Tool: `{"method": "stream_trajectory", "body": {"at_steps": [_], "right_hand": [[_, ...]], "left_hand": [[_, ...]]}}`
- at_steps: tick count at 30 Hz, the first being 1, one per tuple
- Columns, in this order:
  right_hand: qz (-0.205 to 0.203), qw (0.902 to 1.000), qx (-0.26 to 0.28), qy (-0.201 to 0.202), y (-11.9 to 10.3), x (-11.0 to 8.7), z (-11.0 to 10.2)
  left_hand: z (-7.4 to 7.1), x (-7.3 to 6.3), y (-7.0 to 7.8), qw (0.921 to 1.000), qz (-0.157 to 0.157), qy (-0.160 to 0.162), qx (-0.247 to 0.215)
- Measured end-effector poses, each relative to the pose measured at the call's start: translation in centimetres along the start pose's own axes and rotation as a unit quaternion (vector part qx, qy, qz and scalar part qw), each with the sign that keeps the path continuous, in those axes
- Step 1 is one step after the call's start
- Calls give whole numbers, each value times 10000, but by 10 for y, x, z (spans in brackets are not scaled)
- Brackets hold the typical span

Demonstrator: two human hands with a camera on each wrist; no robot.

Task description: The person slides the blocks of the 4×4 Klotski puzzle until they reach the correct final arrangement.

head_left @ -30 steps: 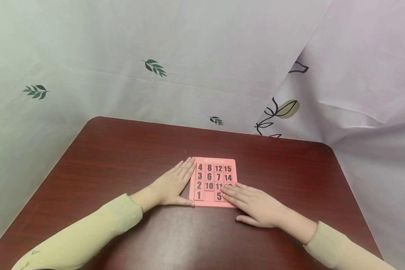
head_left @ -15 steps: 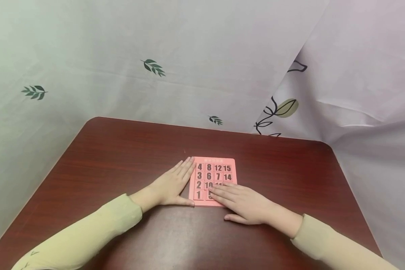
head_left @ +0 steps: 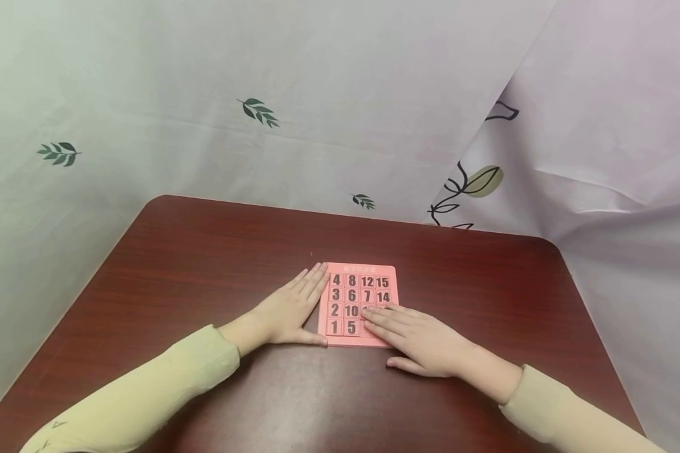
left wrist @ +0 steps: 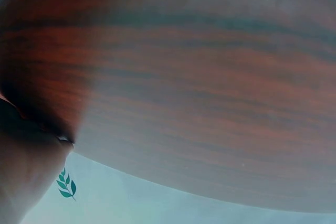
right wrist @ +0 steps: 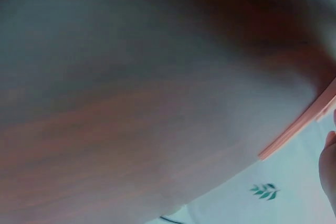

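Observation:
A pink number sliding puzzle lies on the dark red wooden table in the head view. My left hand rests along its left side with fingers straight, fingertips at the upper left corner and thumb at the lower left one. Across the lower right part reaches my right hand, its straight fingers covering the tiles there. The 5 tile sits in the bottom row beside the 1 tile. In the right wrist view, the puzzle's edge shows at the right, near part of a finger.
The wooden table extends around the puzzle on all sides. Behind it hangs a pale curtain with printed leaves, and a second fabric panel hangs at the right.
The 5 tile has shifted one place left, into the gap beside the 1. My right hand went left over the puzzle, then came partly back right. My left hand stays in place.

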State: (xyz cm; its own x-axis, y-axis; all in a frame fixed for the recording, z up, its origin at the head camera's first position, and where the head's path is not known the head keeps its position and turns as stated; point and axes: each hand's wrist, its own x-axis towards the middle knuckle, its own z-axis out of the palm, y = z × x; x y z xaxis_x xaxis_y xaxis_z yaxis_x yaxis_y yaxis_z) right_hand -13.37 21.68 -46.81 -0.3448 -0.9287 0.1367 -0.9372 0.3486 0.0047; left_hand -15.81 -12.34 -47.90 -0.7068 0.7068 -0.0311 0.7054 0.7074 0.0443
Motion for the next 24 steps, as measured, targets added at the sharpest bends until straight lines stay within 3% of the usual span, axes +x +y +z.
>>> {"method": "stream_trajectory", "body": {"at_steps": [7,12,24], "right_hand": [[118,9997,10,207,6,-25,-2],[40,9997,31,237,6,-31,-2],[-77,9996,-252,75,-1,-6,1]], "left_hand": [[-1,0,0,10000,14,-1,-18],[-2,-1,0,10000,2,25,-29],[-3,-1,1,10000,-15,-22,-48]]}}
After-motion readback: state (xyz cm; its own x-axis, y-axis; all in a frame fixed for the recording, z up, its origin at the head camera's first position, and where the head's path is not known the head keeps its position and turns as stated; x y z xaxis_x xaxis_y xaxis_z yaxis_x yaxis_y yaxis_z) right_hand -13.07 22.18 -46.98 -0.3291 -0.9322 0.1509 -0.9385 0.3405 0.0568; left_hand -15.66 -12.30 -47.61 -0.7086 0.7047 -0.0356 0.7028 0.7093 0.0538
